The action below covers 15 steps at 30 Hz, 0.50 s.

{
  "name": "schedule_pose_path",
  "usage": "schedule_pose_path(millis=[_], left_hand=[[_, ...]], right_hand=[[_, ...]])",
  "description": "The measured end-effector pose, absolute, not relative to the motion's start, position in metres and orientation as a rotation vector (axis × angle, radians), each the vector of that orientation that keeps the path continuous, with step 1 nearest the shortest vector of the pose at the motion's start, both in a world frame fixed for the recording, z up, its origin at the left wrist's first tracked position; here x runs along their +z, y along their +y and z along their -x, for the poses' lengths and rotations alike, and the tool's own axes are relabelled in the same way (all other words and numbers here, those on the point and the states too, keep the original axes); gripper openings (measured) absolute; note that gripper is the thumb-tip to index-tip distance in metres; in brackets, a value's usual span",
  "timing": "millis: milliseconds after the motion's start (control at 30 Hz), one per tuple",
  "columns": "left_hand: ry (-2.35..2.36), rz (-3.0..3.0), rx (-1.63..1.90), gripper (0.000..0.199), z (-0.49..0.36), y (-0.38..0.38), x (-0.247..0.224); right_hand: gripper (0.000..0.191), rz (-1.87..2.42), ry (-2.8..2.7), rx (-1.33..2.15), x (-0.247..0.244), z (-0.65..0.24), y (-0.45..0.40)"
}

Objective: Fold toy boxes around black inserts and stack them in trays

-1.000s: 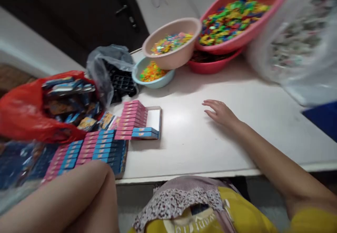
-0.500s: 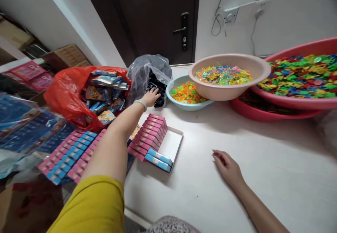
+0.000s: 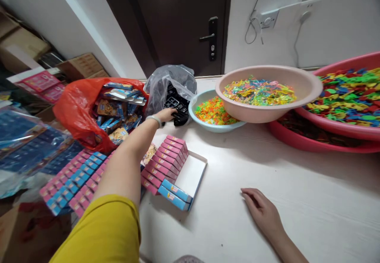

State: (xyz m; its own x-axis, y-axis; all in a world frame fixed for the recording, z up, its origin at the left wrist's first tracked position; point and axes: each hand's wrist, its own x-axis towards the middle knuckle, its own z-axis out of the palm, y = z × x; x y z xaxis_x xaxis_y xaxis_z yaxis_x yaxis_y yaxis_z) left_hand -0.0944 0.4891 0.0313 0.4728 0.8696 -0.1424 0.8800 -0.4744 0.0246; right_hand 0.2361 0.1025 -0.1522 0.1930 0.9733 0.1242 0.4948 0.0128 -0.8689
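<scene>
My left hand (image 3: 166,115) reaches forward to the mouth of a clear plastic bag (image 3: 184,75). Its fingers are closed on the edge of a black plastic piece (image 3: 179,116) that sticks out with others like it; the fingertips are partly hidden. Below my left forearm, a shallow box tray (image 3: 190,176) carries a row of pink small boxes (image 3: 169,156) and two blue small boxes (image 3: 175,195). My right hand (image 3: 263,211) rests on the white table (image 3: 225,168), fingers loosely curved, a gap showing between thumb and forefinger, holding nothing.
A red bag (image 3: 77,100) full of printed packs stands at the left, near rows of pink and blue boxes (image 3: 74,180). A light blue basin (image 3: 219,127), a pale pink basin (image 3: 261,114) and red basins (image 3: 314,140) of colourful plastic pieces line the back.
My left hand has drawn slightly back and down, its fingers closing on a black piece. The view has shifted a little; my right hand still rests on the table.
</scene>
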Motion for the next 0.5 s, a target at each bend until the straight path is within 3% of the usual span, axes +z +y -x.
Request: schedule_pose_path(millis=[133, 233, 333, 500], left_hand=[[1.407, -2.549, -0.074, 0.031, 0.099, 0.445, 0.079], [1.039, -2.658, 0.079, 0.03, 0.074, 0.385, 0.093], [0.745, -2.88, 0.182, 0.033, 0.032, 0.317, 0.084], [0.485, -3.199, 0.162, 0.028, -0.021, 0.242, 0.057]], right_hand=[[0.032, 1.622, -1.276, 0.856, -0.141, -0.232, 0.111], [0.038, 1.48, -1.007, 1.125, -0.104, -0.216, 0.122], [0.052, 1.131, -0.715, 1.308, -0.056, -0.192, 0.131], [0.049, 0.813, -0.291, 1.3, -0.015, -0.17, 0.125]])
